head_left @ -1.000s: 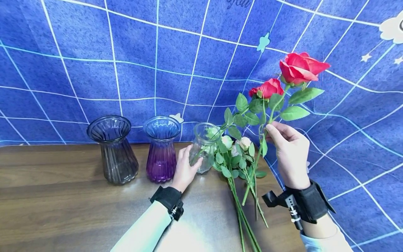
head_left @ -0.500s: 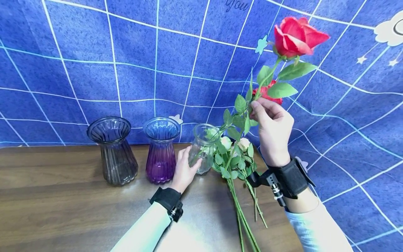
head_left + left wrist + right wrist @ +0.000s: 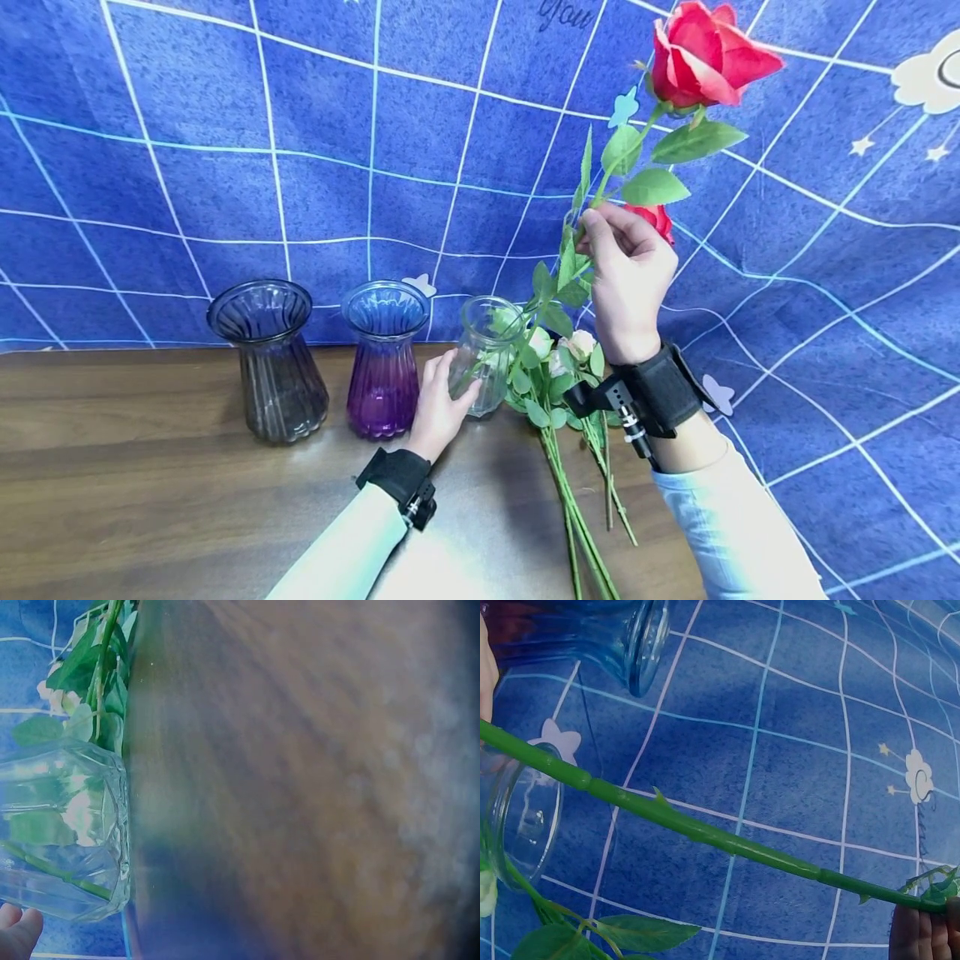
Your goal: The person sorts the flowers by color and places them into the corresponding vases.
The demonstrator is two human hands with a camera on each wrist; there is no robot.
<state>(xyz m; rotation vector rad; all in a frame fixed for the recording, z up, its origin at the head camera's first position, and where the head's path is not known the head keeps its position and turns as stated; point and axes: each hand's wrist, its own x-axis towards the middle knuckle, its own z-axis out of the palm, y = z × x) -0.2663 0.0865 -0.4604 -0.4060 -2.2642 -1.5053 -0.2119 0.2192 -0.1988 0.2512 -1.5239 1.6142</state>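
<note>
My left hand (image 3: 437, 408) grips the clear glass vase (image 3: 491, 385) low on its body, thumb in front. A green stem slants inside the vase (image 3: 64, 825). It leans out to the right, and a second red rose (image 3: 654, 221) shows partly behind my right hand (image 3: 632, 279). With thumb and fingers, that hand pinches a long-stemmed red rose (image 3: 708, 62) just under its leaves, bloom up. In the right wrist view the held stem (image 3: 705, 831) runs down in front of the vase's rim (image 3: 529, 817); its lower end is out of view.
A purple-blue glass vase (image 3: 384, 375) stands left of my left hand, with a dark grey glass vase (image 3: 281, 383) beyond it. Several pale roses (image 3: 579, 343) with long stems lie on the wooden table (image 3: 187, 500) right of the clear vase. A blue gridded cloth (image 3: 315, 167) hangs behind.
My right hand has moved up and to the left, lifting the red rose higher and bringing its stem towards the clear vase. The left hand stays on the vase.
</note>
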